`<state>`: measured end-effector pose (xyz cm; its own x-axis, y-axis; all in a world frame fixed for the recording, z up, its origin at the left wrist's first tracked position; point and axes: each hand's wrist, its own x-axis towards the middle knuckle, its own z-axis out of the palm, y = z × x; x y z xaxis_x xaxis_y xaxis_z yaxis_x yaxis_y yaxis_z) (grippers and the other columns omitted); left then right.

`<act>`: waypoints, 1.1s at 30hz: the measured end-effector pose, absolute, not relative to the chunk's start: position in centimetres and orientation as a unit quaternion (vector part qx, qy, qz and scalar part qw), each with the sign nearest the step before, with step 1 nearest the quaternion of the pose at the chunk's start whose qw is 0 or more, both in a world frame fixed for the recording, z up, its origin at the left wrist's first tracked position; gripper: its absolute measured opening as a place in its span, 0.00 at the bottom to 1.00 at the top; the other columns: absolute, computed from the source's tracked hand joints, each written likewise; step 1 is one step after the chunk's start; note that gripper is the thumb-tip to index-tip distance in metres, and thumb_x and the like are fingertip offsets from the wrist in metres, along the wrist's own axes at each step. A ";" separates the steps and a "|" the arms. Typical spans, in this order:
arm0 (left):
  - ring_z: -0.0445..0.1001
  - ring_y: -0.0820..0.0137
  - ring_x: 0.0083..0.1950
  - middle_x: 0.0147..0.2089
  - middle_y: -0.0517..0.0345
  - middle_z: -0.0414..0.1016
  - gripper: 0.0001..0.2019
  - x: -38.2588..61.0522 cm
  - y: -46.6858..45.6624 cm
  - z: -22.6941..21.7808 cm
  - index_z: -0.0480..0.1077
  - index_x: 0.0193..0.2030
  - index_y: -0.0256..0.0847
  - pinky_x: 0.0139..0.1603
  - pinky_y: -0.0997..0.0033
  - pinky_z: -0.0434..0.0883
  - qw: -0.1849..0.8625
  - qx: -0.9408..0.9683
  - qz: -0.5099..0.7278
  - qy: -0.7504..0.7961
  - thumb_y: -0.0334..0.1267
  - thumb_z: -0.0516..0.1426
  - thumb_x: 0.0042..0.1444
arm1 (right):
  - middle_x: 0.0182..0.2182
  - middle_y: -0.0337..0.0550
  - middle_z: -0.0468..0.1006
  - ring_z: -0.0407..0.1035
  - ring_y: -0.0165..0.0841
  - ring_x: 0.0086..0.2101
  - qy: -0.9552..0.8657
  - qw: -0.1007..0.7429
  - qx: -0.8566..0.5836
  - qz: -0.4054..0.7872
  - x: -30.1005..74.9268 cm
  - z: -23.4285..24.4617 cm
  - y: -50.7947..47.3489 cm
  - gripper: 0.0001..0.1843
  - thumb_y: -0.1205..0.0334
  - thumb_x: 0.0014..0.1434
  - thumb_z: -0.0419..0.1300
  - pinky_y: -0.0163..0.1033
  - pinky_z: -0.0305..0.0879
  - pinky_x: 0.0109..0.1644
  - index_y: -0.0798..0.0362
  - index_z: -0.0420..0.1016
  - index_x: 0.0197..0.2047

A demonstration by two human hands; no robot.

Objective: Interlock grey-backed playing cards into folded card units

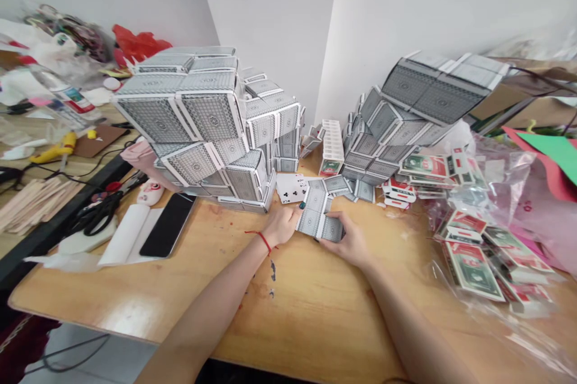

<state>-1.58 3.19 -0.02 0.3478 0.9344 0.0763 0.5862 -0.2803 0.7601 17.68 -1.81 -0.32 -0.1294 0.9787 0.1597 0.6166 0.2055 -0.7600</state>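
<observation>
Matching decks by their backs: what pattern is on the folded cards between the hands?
The folded cards show grey fine-patterned backs with white borders; head view.

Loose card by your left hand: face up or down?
Face up: the playing card beside the held folded cards shows black club pips.

We sat in a cluttered craft workshop corner: a wooden table (306, 312) against white walls (270, 11), crowded with card blocks (198, 113), card boxes (473, 270), scissors (97, 216), a glue gun (56, 148), sticks (31, 204) and coloured paper (554, 152).
</observation>
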 end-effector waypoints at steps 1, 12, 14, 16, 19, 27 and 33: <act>0.61 0.71 0.22 0.16 0.59 0.61 0.23 -1.6 3.2 0.0 0.56 0.16 0.40 0.25 0.71 0.54 0.320 0.763 0.256 0.500 0.47 0.39 0.59 | 0.32 0.42 0.72 0.67 0.35 0.30 -0.702 0.334 -0.568 0.270 17.7 -0.3 -1.8 0.26 0.52 0.41 0.62 0.37 0.63 0.33 0.52 0.62 0.43; 0.59 0.72 0.20 0.15 0.59 0.59 0.23 -2.1 3.2 0.8 0.55 0.16 0.41 0.24 0.70 0.53 0.320 0.793 0.241 0.459 0.45 0.37 0.59 | 0.32 0.42 0.72 0.67 0.35 0.30 -0.695 0.341 -0.577 0.260 17.7 -0.4 -1.9 0.27 0.52 0.40 0.62 0.37 0.62 0.32 0.52 0.62 0.44; 0.58 0.72 0.20 0.14 0.60 0.58 0.24 -2.3 3.3 0.5 0.54 0.15 0.41 0.24 0.71 0.54 0.369 0.761 0.257 0.468 0.45 0.35 0.60 | 0.33 0.42 0.72 0.67 0.35 0.30 -0.694 0.345 -0.574 0.266 17.6 -0.4 -1.9 0.27 0.53 0.41 0.62 0.37 0.63 0.32 0.52 0.62 0.44; 0.58 0.74 0.20 0.13 0.61 0.56 0.24 -2.5 3.4 0.1 0.53 0.15 0.40 0.23 0.72 0.54 0.395 0.737 0.268 0.478 0.46 0.35 0.59 | 0.33 0.42 0.72 0.67 0.35 0.31 -0.691 0.350 -0.573 0.268 17.6 -0.4 -1.9 0.27 0.53 0.41 0.62 0.37 0.63 0.32 0.51 0.62 0.44; 0.57 0.75 0.21 0.15 0.63 0.55 0.21 -2.5 3.6 -0.4 0.53 0.17 0.40 0.23 0.73 0.53 0.378 0.736 0.287 0.483 0.46 0.39 0.58 | 0.33 0.42 0.72 0.67 0.35 0.31 -0.687 0.356 -0.577 0.261 17.6 -0.6 -1.9 0.27 0.54 0.40 0.62 0.37 0.63 0.32 0.51 0.63 0.44; 0.58 0.74 0.23 0.18 0.62 0.57 0.16 -2.0 3.5 -0.6 0.55 0.19 0.40 0.25 0.73 0.55 0.286 0.781 0.294 0.471 0.37 0.42 0.58 | 0.32 0.42 0.73 0.67 0.35 0.30 -0.689 0.343 -0.582 0.261 17.6 -0.6 -1.8 0.26 0.53 0.40 0.62 0.37 0.63 0.32 0.52 0.64 0.43; 0.59 0.74 0.23 0.18 0.61 0.60 0.15 -1.8 3.4 -0.2 0.58 0.20 0.39 0.25 0.73 0.56 0.276 0.785 0.273 0.483 0.36 0.43 0.57 | 0.33 0.42 0.74 0.68 0.36 0.31 -0.684 0.351 -0.583 0.262 17.6 -0.6 -1.8 0.26 0.53 0.39 0.63 0.38 0.64 0.33 0.52 0.64 0.42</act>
<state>-1.77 3.42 -0.21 0.3856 0.9084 0.1615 0.6074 -0.3817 0.6967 17.61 -1.81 -0.57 -0.0741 0.9819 0.1745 0.6137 0.1828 -0.7680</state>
